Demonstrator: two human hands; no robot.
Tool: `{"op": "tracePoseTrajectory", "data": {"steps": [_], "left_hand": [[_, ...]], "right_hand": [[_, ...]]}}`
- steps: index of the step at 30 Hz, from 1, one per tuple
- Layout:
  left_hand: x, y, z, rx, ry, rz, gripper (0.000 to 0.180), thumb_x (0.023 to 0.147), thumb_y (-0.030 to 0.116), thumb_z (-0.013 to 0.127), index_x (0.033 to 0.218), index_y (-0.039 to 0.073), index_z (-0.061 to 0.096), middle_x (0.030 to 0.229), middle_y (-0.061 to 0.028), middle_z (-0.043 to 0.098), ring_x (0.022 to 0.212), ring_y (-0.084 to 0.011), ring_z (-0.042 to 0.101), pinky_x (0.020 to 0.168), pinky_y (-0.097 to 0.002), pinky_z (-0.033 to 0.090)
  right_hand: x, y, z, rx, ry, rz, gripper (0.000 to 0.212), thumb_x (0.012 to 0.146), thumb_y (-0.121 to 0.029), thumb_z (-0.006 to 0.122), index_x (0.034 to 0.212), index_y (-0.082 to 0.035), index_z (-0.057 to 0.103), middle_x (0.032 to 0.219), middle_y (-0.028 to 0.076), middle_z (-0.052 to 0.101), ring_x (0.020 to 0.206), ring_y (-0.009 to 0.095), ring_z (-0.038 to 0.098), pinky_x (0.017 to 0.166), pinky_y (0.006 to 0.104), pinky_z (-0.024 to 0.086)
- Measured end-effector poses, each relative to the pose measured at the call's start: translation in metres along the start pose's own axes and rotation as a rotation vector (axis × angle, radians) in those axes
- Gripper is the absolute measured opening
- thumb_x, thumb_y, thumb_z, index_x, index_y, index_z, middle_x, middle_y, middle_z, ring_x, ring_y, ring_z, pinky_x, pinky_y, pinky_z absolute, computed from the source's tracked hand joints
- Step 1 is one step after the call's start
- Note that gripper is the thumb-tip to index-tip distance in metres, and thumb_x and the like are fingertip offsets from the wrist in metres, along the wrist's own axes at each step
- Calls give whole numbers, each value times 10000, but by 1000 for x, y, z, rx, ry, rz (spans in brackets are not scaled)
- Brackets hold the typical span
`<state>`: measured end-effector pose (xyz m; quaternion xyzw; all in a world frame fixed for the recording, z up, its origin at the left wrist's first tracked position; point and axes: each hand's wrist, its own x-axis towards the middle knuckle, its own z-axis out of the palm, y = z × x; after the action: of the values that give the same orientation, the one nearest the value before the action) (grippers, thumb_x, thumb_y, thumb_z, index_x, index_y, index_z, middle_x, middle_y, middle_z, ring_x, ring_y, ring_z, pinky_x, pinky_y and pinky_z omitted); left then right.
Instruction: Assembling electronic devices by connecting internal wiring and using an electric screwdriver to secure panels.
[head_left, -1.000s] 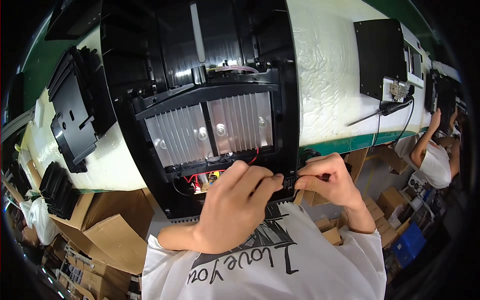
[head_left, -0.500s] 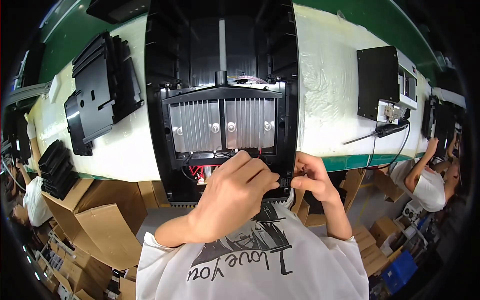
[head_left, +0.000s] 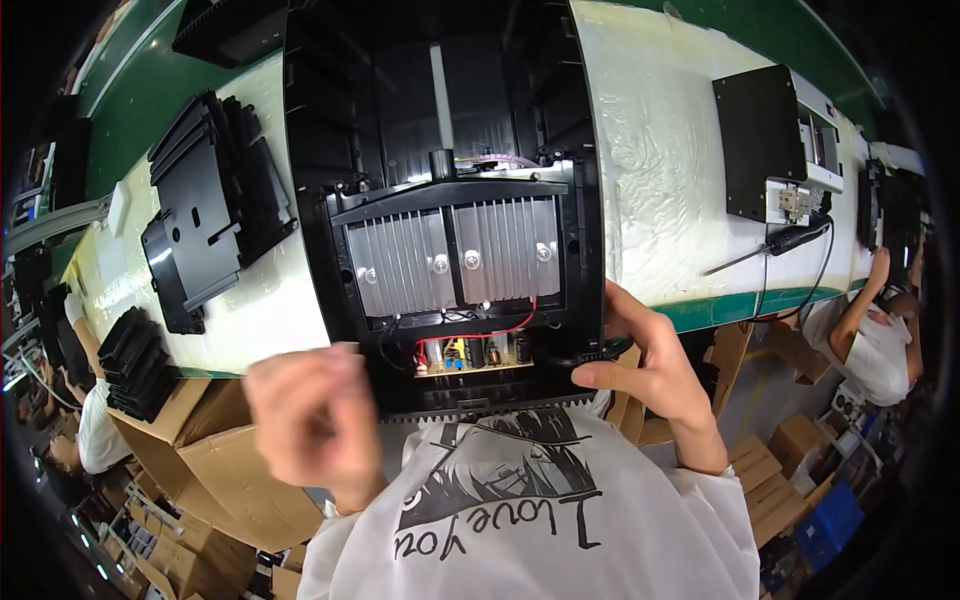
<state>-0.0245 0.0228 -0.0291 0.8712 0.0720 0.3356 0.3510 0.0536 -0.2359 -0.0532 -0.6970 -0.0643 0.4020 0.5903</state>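
Taking the one large black plastic housing [head_left: 440,150] as landmark: two ribbed silver metal heat-sink panels [head_left: 400,265] sit side by side inside its near end, carrying four round silver screws [head_left: 440,264] in a row. One green circuit board [head_left: 470,355] lies just below them. Left of the housing are two stacks of black plastic brackets [head_left: 205,215]. Right of it stands one flat black square box [head_left: 758,140], with one black-handled screwdriver [head_left: 770,247] beside.

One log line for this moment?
left hand: blurred, off unit | right hand: gripping housing corner | heatsink, board exposed
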Motion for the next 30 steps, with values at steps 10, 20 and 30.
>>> {"op": "tracePoseTrajectory", "data": {"steps": [10,20,30], "left_hand": [[-27,-31,20,-647,-40,-922,690,777,292,524,1369,-15,349,1332,-148,441,1148,-238,493,969,-328,382],[-34,-22,23,-858,-205,-1050,889,582,51,490,1430,-18,231,1364,-126,401,1235,-206,405,1036,-275,298],[8,-36,42,-625,-32,-393,737,725,-24,577,1401,42,292,1430,-139,313,1339,-265,285,1102,-388,202]], "right_hand": [[0,6,7,-17,68,-67,798,696,-114,768,1356,60,355,1263,203,535,1160,222,530,806,285,472],[-10,19,18,-311,426,-254,460,798,-71,602,1187,147,490,949,167,649,898,151,584,827,260,440],[-27,46,3,-269,643,-414,412,851,-135,541,1184,106,527,779,-8,568,609,32,383,532,188,285]]}}
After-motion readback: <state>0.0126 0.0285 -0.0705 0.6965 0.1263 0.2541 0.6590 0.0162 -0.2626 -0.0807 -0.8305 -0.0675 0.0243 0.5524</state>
